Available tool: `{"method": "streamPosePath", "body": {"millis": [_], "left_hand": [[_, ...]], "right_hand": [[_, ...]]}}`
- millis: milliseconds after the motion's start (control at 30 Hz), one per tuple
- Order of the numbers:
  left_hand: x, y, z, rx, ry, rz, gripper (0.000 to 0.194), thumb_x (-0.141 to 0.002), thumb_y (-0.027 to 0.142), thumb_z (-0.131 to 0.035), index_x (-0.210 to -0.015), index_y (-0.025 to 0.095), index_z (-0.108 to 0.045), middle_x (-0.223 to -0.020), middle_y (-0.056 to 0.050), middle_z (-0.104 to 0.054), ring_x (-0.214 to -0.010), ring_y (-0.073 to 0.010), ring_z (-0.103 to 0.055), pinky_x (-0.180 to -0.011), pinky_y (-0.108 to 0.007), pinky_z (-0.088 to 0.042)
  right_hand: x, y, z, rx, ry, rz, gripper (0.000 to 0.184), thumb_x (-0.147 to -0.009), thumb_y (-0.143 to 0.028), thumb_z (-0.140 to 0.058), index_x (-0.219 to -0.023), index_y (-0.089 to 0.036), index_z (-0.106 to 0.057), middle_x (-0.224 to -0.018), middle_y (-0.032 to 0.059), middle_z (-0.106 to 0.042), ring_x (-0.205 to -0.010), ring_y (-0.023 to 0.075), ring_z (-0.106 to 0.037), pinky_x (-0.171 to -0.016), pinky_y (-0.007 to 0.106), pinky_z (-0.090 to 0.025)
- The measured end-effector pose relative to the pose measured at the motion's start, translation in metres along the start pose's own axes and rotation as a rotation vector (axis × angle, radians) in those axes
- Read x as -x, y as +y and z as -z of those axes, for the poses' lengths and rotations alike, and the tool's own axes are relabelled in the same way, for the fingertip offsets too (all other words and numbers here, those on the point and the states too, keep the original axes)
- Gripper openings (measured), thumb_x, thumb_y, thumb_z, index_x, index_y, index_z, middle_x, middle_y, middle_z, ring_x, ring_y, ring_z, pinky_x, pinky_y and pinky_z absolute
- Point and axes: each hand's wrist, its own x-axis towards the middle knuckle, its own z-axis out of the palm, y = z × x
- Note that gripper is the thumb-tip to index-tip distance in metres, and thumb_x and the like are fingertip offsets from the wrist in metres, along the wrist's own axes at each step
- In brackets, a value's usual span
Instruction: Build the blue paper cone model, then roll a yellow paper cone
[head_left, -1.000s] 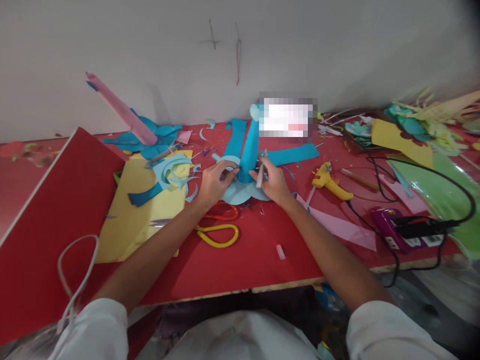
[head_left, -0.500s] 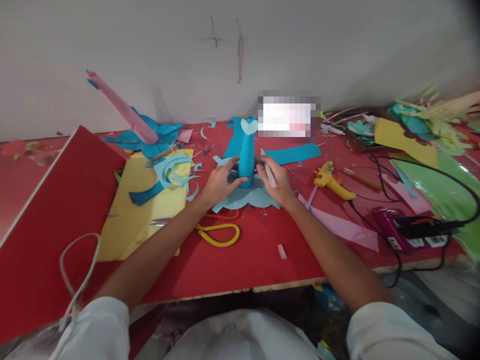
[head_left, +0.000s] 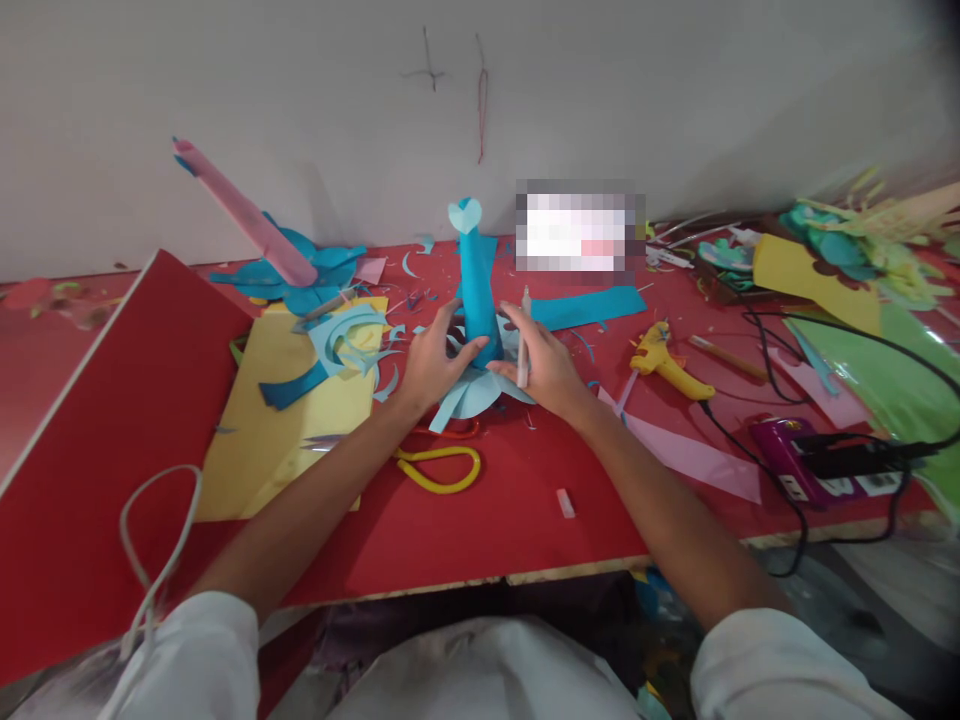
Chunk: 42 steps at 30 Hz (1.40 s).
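Two hands flank the foot of a blue paper cone (head_left: 480, 300). Taking that foot as the clock's centre, the left hand (head_left: 433, 362) is at nine, half curled, its thumb laid over the cone's lower front and its fingers arched alongside; whether it truly grips, I cannot tell. The right hand (head_left: 551, 365) is at three, loosely bent, with a pale stick (head_left: 523, 350) held upright between its fingers, the fingertips close by the cone.

The cone leans slightly toward between eleven and twelve, topped by a pale heart (head_left: 465, 215). It should be very light and fairly stiff along its length, yet easily dented or creased by a hard squeeze. Best held low, where it is widest, with flat fingers; the heart and the thin pale-blue petals (head_left: 476, 397) spreading toward six would likely bend or tear.

Farther out, a blue strip (head_left: 589, 306) lies at two, a yellow glue gun (head_left: 660, 362) at three, scissors (head_left: 442, 489) between six and seven, and a pink cone (head_left: 247, 215) at ten.
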Motion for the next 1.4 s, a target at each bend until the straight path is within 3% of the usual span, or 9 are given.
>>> {"method": "streamPosePath", "body": {"millis": [167, 300, 500, 733, 900, 1100, 1233, 1300, 1400], "left_hand": [[0.0, 0.0, -0.002, 0.0, -0.056, -0.061, 0.056, -0.101, 0.058, -0.055, -0.143, 0.02, -0.054, -0.124, -0.012, -0.074, -0.092, -0.0197, -0.072, -0.077, -0.031, -0.056], [-0.002, 0.0, -0.001, -0.035, -0.061, -0.123, 0.051, -0.103, 0.055, -0.051, -0.138, 0.018, -0.059, -0.122, -0.012, -0.075, -0.104, -0.024, -0.073, -0.092, -0.036, -0.056], [-0.002, -0.008, -0.007, 0.002, -0.134, -0.123, 0.064, -0.1, 0.061, -0.053, -0.147, 0.017, -0.052, -0.132, -0.016, -0.072, -0.119, -0.0305, -0.071, -0.1, -0.042, -0.056], [0.005, 0.0, -0.004, -0.033, -0.038, -0.124, 0.061, -0.097, 0.064, -0.058, -0.137, 0.018, -0.059, -0.106, -0.01, -0.079, -0.096, -0.0248, -0.077, -0.087, -0.035, -0.059], [0.005, -0.002, -0.003, -0.01, -0.025, -0.123, 0.06, -0.098, 0.063, -0.057, -0.139, 0.019, -0.058, -0.107, -0.009, -0.079, -0.092, -0.0223, -0.077, -0.083, -0.033, -0.06], [0.003, -0.016, -0.014, 0.084, -0.15, -0.179, 0.088, -0.096, 0.062, -0.061, -0.165, 0.021, -0.025, -0.138, -0.019, -0.067, -0.11, -0.0284, -0.074, -0.091, -0.041, -0.061], [0.002, -0.013, -0.011, 0.142, -0.151, -0.197, 0.095, -0.098, 0.057, -0.062, -0.17, 0.028, -0.006, -0.147, -0.019, -0.061, -0.105, -0.0242, -0.075, -0.088, -0.037, -0.062], [0.002, -0.009, -0.007, 0.113, -0.145, -0.212, 0.092, -0.099, 0.055, -0.062, -0.17, 0.032, -0.008, -0.153, -0.017, -0.056, -0.104, -0.0224, -0.075, -0.088, -0.035, -0.062], [0.003, -0.004, -0.002, -0.012, -0.132, -0.271, 0.071, -0.103, 0.053, -0.055, -0.166, 0.035, -0.028, -0.162, -0.014, -0.047, -0.121, -0.0262, -0.069, -0.1, -0.039, -0.059]], "right_hand": [[0.001, 0.004, -0.004, -0.017, 0.095, -0.028, 0.064, -0.096, -0.054, -0.067, -0.152, -0.029, -0.049, -0.144, 0.0116, -0.067, -0.12, 0.0312, -0.072, -0.102, 0.047, -0.061], [0.0, 0.004, -0.003, -0.017, 0.147, -0.017, 0.057, -0.097, -0.048, -0.067, -0.148, -0.027, -0.054, -0.142, 0.0106, -0.069, -0.114, 0.0296, -0.074, -0.101, 0.045, -0.063], [0.0, 0.002, -0.003, -0.038, 0.173, -0.002, 0.05, -0.1, -0.047, -0.062, -0.145, -0.026, -0.056, -0.137, 0.0103, -0.072, -0.108, 0.0266, -0.076, -0.098, 0.041, -0.064], [0.002, -0.004, 0.004, -0.007, 0.212, 0.091, 0.043, -0.103, -0.043, -0.059, -0.143, -0.028, -0.06, -0.138, 0.0073, -0.072, -0.112, 0.0264, -0.076, -0.099, 0.04, -0.064], [0.003, -0.005, 0.002, -0.017, 0.21, 0.102, 0.043, -0.102, -0.041, -0.061, -0.143, -0.027, -0.06, -0.136, 0.008, -0.073, -0.113, 0.0267, -0.076, -0.098, 0.039, -0.065], [0.0, 0.0, 0.0, -0.036, 0.199, 0.016, 0.046, -0.102, -0.044, -0.061, -0.144, -0.028, -0.057, -0.14, 0.0092, -0.071, -0.122, 0.0281, -0.072, -0.101, 0.041, -0.063], [-0.002, -0.003, 0.002, -0.06, 0.202, 0.013, 0.045, -0.102, -0.043, -0.061, -0.143, -0.026, -0.057, -0.14, 0.0105, -0.07, -0.126, 0.0284, -0.071, -0.103, 0.042, -0.062], [-0.002, -0.004, 0.002, -0.057, 0.198, 0.004, 0.043, -0.102, -0.043, -0.06, -0.142, -0.026, -0.058, -0.139, 0.0103, -0.071, -0.125, 0.028, -0.071, -0.104, 0.042, -0.061], [-0.001, -0.004, 0.0, -0.055, 0.179, -0.003, 0.041, -0.103, -0.044, -0.058, -0.141, -0.028, -0.058, -0.138, 0.0091, -0.072, -0.121, 0.0272, -0.073, -0.104, 0.041, -0.062]]}}
